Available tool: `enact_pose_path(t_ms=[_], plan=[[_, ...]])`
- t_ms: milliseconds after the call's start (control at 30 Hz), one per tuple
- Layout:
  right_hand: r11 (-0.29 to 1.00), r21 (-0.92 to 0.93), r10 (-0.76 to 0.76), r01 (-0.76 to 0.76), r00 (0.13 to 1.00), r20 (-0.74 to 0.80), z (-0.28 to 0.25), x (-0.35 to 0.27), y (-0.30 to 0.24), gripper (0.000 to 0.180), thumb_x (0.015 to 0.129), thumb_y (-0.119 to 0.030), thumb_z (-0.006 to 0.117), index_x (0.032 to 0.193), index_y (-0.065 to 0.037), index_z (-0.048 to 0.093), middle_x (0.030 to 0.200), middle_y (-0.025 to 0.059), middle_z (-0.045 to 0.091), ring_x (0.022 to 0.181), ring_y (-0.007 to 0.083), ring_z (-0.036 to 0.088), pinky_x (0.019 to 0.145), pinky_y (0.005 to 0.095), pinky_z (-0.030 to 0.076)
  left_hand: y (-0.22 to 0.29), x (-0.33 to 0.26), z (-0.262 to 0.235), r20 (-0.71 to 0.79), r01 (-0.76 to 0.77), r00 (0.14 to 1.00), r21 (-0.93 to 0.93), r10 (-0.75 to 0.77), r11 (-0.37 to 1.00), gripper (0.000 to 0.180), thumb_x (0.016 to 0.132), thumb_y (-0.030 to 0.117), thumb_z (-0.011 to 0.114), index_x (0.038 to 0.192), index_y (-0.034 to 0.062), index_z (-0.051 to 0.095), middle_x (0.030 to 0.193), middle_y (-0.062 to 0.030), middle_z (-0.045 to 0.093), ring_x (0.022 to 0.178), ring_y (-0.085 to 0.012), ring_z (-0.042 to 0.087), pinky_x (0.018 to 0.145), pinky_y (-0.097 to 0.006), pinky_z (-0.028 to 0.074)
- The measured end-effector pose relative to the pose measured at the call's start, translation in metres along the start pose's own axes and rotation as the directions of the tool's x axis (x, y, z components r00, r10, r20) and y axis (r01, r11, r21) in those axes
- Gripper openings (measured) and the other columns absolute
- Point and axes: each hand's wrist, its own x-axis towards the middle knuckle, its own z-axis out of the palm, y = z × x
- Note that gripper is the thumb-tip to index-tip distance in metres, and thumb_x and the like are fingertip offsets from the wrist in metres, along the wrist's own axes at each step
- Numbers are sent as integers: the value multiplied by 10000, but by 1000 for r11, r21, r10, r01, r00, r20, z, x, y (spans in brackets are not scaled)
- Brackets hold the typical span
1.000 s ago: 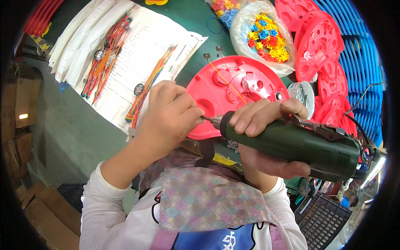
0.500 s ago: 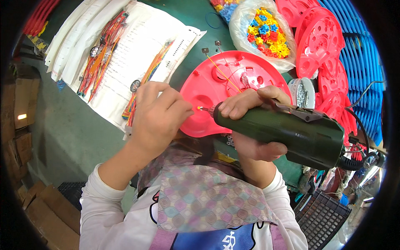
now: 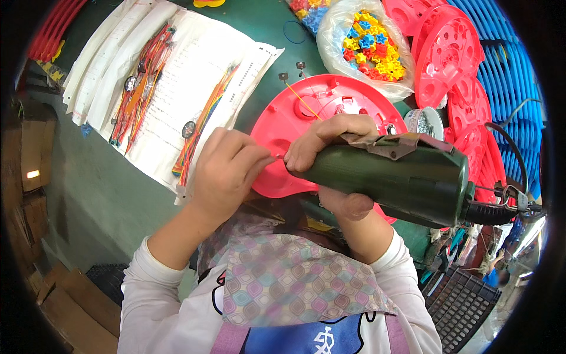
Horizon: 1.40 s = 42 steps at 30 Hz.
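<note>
Green electric screwdriver, gripped in the right hand, points left across a pink plastic shell on the near desk; the left hand pinches at its tip, on what cannot be told.

Left hand pinches near curled right hand.

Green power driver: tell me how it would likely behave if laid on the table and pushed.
The green power driver would probably tend to roll, since its body is a thick, rounded barrel. The metal piece along its side might stop that roll early. The black cord at its rear would likely drag and swing the tool's path.
</note>
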Motion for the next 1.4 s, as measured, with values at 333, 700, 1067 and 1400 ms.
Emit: enact_pose_path(t_ms=[333,700,1067,1400], plan=[[877,31,-426,479,806,-410,-56,-33,-41,1043,860,-898,410,1390,-1,462,767,80,577,652,220,586,620,386,525,17,7,-8,35,-64,998,142,60,988,271,785,-14,775,1042,43,708,958,-101,689,890,-301,620,792,-406,493],[977,-214,-188,-16,411,-892,-192,-183,-101,622,1037,-534,519,1269,42,485,725,107,585,657,216,591,665,370,521,92,95,62,198,-243,932,-286,305,927,226,843,13,746,1062,27,695,910,-119,702,861,-303,648,757,-398,523],[983,-170,-124,-65,445,-887,-216,-224,-83,518,1034,-365,603,1264,87,497,729,114,626,638,202,625,630,358,546,158,139,197,381,-207,848,-400,368,893,221,838,101,768,1039,48,692,879,-114,712,885,-303,647,776,-425,527],[859,-335,-180,-387,384,-906,-216,-216,-72,266,945,-93,728,1140,25,592,831,52,673,720,130,657,696,283,528,155,105,216,252,-540,746,-313,616,781,241,813,82,643,1052,55,662,981,-106,654,952,-297,621,826,-399,535]])
